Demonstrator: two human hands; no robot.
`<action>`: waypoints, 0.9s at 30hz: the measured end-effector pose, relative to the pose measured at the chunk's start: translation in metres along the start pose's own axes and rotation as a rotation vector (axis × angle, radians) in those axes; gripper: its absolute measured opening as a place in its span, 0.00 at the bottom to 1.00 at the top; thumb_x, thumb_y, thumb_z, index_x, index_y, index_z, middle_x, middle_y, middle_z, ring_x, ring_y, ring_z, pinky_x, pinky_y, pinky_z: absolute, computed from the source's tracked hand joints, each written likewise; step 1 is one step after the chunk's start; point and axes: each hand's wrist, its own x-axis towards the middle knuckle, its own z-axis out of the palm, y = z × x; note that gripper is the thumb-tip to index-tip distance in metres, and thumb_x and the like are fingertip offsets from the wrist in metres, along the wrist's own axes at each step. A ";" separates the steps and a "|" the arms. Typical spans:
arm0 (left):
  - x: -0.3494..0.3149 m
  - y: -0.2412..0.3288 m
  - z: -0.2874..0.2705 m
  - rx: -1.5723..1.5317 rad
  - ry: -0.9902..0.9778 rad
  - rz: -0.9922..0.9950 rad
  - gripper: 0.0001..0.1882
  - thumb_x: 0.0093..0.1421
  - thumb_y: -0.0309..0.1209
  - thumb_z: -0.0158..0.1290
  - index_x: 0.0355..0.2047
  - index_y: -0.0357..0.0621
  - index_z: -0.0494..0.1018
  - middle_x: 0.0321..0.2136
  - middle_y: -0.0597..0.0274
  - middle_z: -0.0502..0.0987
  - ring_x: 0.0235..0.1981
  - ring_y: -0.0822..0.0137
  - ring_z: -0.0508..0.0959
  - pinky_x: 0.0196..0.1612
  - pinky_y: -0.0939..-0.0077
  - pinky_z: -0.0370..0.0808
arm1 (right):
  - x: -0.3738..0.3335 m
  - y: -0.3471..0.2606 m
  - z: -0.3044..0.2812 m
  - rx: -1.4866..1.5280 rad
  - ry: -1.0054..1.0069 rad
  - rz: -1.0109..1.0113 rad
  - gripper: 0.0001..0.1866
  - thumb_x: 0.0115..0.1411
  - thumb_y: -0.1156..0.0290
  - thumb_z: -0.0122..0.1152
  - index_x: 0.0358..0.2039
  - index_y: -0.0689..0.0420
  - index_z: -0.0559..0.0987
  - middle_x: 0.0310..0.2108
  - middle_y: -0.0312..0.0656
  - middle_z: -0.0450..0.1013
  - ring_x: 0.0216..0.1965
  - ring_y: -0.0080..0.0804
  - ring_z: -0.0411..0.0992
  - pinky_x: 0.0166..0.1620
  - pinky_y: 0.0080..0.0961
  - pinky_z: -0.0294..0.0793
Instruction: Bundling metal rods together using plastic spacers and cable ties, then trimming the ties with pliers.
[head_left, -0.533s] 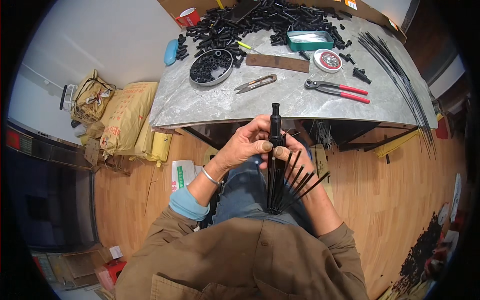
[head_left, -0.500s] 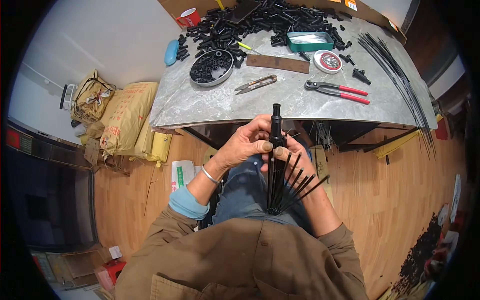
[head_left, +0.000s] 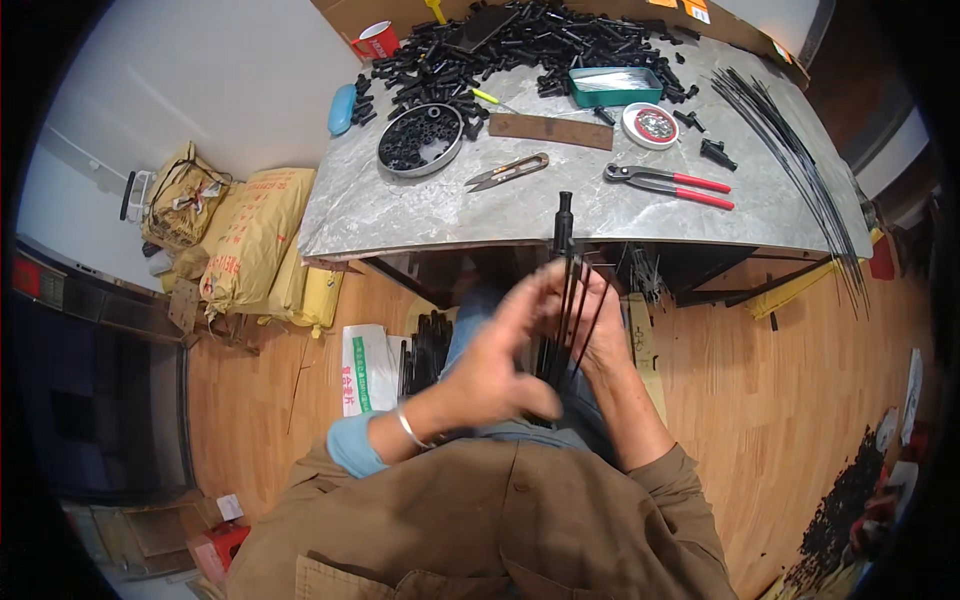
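The black fitting [head_left: 564, 228] points lengthwise toward the gray table [head_left: 400, 215].

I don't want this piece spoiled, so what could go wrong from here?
The thin black rods splay apart near the blurred left hand, so one might snag or bend. The black tube stands upright at the right hand; a loosened grip could let it tilt. On the table, long dark rods overhang the edge, so a bump might knock them down.
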 end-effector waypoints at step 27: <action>0.047 -0.042 -0.010 0.274 0.456 -0.235 0.15 0.58 0.30 0.59 0.43 0.34 0.75 0.31 0.69 0.77 0.31 0.81 0.73 0.35 0.86 0.72 | 0.008 -0.010 -0.007 -0.706 0.097 -0.301 0.11 0.53 0.70 0.68 0.25 0.62 0.75 0.20 0.28 0.68 0.23 0.15 0.62 0.27 0.16 0.64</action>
